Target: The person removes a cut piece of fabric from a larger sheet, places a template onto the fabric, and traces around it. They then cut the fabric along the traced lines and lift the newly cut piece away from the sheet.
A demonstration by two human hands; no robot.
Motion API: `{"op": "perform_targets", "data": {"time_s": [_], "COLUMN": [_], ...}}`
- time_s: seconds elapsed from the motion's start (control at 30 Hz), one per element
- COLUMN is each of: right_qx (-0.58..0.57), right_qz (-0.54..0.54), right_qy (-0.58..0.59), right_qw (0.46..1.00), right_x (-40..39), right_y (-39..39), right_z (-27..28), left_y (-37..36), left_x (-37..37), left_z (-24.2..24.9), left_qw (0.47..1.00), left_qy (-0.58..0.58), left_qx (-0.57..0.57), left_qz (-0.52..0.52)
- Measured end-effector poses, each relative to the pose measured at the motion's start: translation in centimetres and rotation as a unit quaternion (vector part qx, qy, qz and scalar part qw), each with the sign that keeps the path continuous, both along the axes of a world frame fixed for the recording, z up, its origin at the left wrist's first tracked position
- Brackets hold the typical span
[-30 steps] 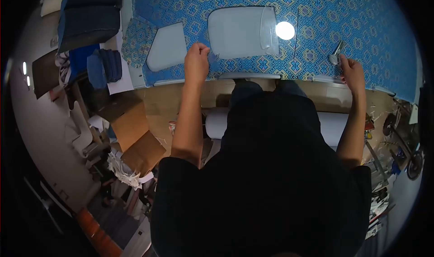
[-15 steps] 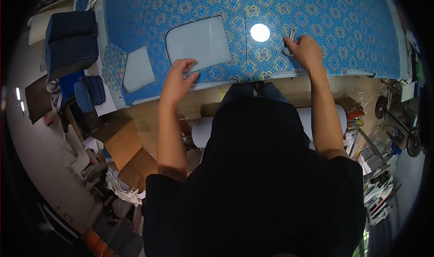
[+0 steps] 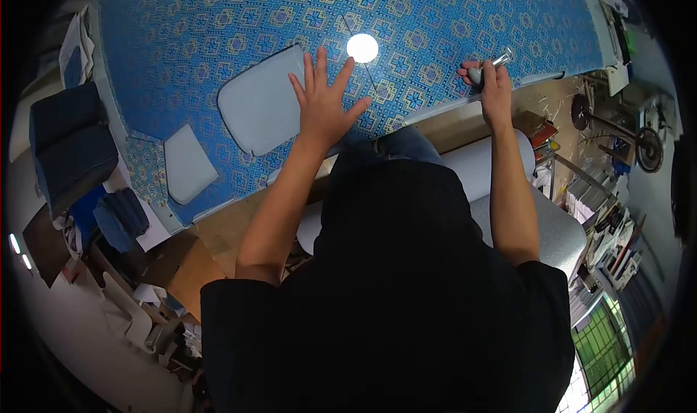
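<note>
Blue patterned fabric [image 3: 421, 21] covers the table. My left hand [image 3: 324, 108] has its fingers spread over the fabric, beside the right edge of a large grey rounded panel [image 3: 258, 101]. A smaller grey panel [image 3: 187, 168] lies further left, near the fabric's corner. Close to the table's front edge on the right, my right hand [image 3: 496, 90] is closed around a metal tool [image 3: 501, 57] with a dark grip; its exact type cannot be made out. A round white bright spot [image 3: 362, 48] shows on the fabric beyond my left fingertips, crossed by a thin dark line.
Dark folded textiles [image 3: 72, 148] are stacked left of the table. A cardboard box [image 3: 185, 268] stands below them. Under the table's front edge is a pale roll [image 3: 501, 166]. A wheeled metal frame [image 3: 610, 126] is at the right.
The view has turned, shifting the fabric and panels. My left hand has moved right, off the large panel's lower edge, and spread its fingers. My right hand, with the tool, is nearer the table's edge.
</note>
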State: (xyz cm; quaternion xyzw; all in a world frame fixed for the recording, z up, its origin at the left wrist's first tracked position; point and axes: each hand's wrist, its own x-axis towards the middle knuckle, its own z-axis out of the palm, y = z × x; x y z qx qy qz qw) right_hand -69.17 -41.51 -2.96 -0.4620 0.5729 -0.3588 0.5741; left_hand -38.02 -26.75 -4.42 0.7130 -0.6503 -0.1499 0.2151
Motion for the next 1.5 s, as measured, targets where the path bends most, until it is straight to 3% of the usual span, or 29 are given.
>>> {"op": "perform_targets", "data": {"time_s": [0.2, 0.27, 0.3, 0.4, 0.47, 0.6, 0.67, 0.8, 0.87, 0.9, 0.97, 1.1, 1.2, 1.5], "right_qx": [-0.009, -0.102, -0.102, -0.122, -0.061, -0.011, -0.043, 0.009, -0.027, -0.021, -0.246, -0.323, -0.355, -0.385], "right_qz": [0.027, 0.092, 0.094, 0.037, 0.019, 0.079, 0.157, 0.22, 0.283, 0.287, 0.345, 0.39, 0.39, 0.34], "right_qy": [-0.003, 0.145, 0.141, 0.081, -0.122, -0.228, -0.163, -0.187, -0.087, -0.092, 0.112, 0.163, 0.235, 0.225], "right_qw": [1.0, 0.98, 0.98, 0.988, 0.99, 0.97, 0.973, 0.957, 0.955, 0.953, 0.899, 0.846, 0.816, 0.828], "right_x": [-0.2, -0.3, -0.1, -0.2, -0.7, -2.7, -3.4, -5.3, -5.9, -6.0, -5.9, -5.3, -4.4, -3.3], "right_y": [-0.3, -0.5, -0.4, -0.1, -0.7, -2.8, -4.0, -7.0, -8.1, -8.2, -8.5, -7.4, -6.0, -3.6], "right_z": [-1.0, -0.6, -0.2, 1.9, 2.8, 2.3, 2.6, 2.5, 1.7, 1.5, 1.4, 0.2, -0.3, -1.5], "left_y": [-0.2, 0.1, 0.4, 1.2, 1.8, 1.1, 0.0, -2.7, -3.9, -4.2, -4.5, -4.2, -3.1, -1.4], "left_x": [-0.1, -0.4, -0.8, -2.0, -3.3, -6.0, -7.5, -10.9, -12.1, -12.6, -12.9, -12.1, -11.2, -9.7], "left_z": [-0.3, -0.2, 0.4, 0.4, 0.1, 0.1, 0.4, 1.0, 1.0, 1.1, 1.0, 1.0, 1.3, 0.7], "left_qw": [1.0, 0.998, 0.997, 0.996, 0.994, 0.988, 0.985, 0.982, 0.982, 0.982, 0.982, 0.985, 0.986, 0.988], "left_qy": [0.006, 0.026, 0.009, -0.021, -0.04, -0.031, -0.03, -0.029, -0.045, -0.043, -0.045, -0.028, -0.016, -0.03], "left_qx": [-0.025, -0.056, -0.043, -0.014, 0.002, 0.018, 0.013, 0.038, 0.048, 0.047, 0.048, 0.026, 0.013, 0.016], "left_qz": [0.012, 0.031, 0.056, 0.09, 0.104, 0.153, 0.17, 0.181, 0.178, 0.177, 0.18, 0.167, 0.164, 0.149]}}
